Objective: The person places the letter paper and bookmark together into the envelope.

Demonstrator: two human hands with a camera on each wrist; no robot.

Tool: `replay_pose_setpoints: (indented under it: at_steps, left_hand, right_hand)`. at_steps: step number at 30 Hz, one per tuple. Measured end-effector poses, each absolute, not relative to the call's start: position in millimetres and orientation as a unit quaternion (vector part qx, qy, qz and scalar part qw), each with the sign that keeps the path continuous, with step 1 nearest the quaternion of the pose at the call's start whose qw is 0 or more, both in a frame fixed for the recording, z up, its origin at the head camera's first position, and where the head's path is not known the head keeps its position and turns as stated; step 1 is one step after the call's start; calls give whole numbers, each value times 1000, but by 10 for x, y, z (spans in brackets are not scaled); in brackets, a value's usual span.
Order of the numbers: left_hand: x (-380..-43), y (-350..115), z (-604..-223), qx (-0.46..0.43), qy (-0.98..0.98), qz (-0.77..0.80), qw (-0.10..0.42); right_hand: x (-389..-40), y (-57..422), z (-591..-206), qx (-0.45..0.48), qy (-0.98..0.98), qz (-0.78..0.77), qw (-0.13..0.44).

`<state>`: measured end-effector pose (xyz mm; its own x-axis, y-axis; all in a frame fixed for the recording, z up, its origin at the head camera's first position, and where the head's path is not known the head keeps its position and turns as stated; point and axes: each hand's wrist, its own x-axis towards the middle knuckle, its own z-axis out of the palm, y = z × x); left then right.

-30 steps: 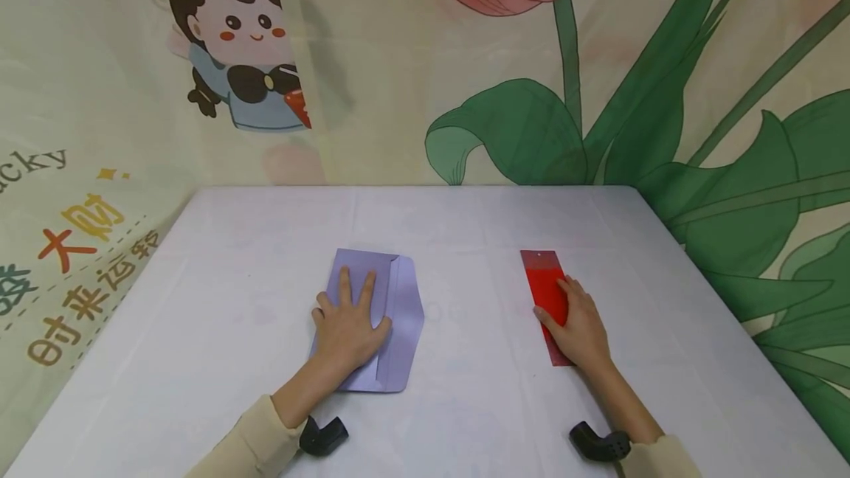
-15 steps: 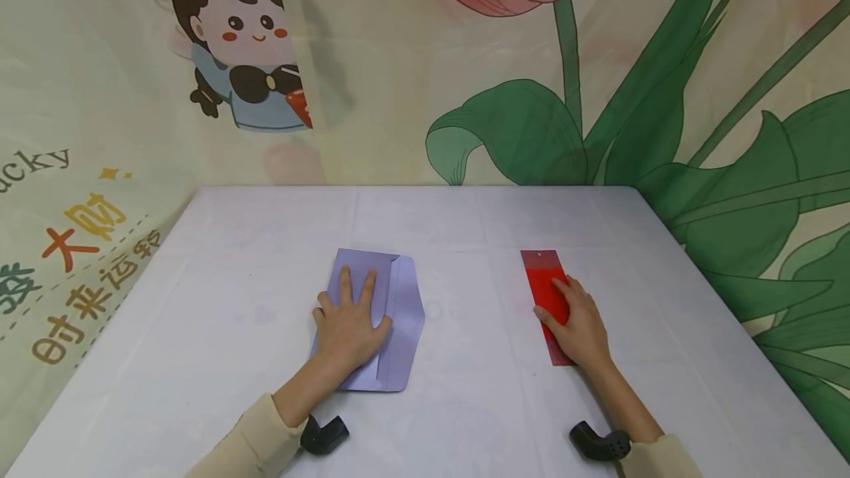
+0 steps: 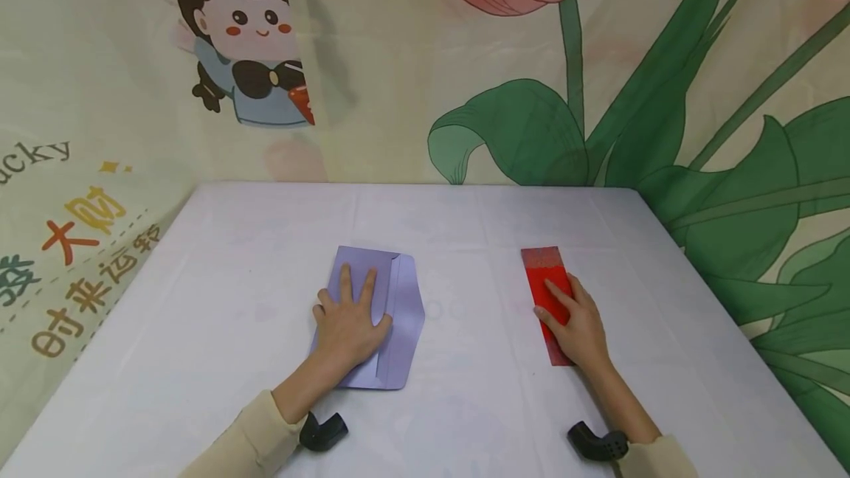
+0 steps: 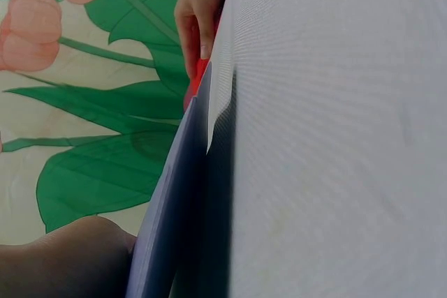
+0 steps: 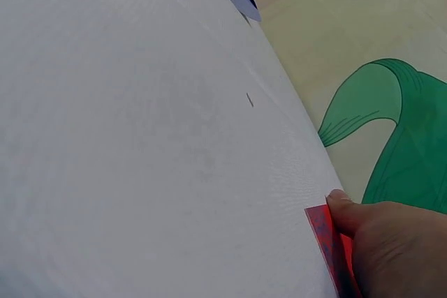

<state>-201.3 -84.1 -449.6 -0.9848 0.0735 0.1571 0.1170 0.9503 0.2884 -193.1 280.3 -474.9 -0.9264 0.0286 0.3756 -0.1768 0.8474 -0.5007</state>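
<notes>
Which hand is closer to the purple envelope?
The left. The left hand rests right on the purple envelope, fingers spread. The right hand is off to its right, touching the red packet.

The person wears long pale cream sleeves of plain fabric. Behind the left hand (image 3: 350, 330), the left sleeve (image 3: 242, 440) ends in a wide, smooth cuff, with soft creases further back. Behind the right hand (image 3: 580, 327), a short stretch of the right sleeve (image 3: 659, 457) shows. On the thumb side of each wrist sits a bent black tube, the left tube (image 3: 323, 432) blunt-ended, the right tube (image 3: 598, 442) curved and dotted with small dark holes near the cuff.
</notes>
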Motion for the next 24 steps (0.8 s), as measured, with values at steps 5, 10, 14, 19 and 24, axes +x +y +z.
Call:
replay_pose_setpoints:
  at_steps: [5, 10, 14, 19, 24]
  left_hand:
    - [-2019, -863, -4520, -49, -985, -147, 77]
    - [-2012, -853, -4540, -50, -984, -152, 75]
    - [-2013, -828, -4554, -51, -984, -151, 76]
    - [-2015, -831, -4546, -50, -984, -148, 81]
    - [-2021, -851, -4549, -44, -985, -147, 83]
  right_hand:
    - [-1932, 2793, -4758, 41, -932, 298, 201]
    - [-1892, 2795, -4639, 14, -935, 339, 106]
    - [-1845, 2758, -4468, 9, -915, 402, 35]
    - [-1808, 2435, -4254, 46, -855, 516, -17]
    - [-1838, 1924, -4178, 115, -800, 582, -85]
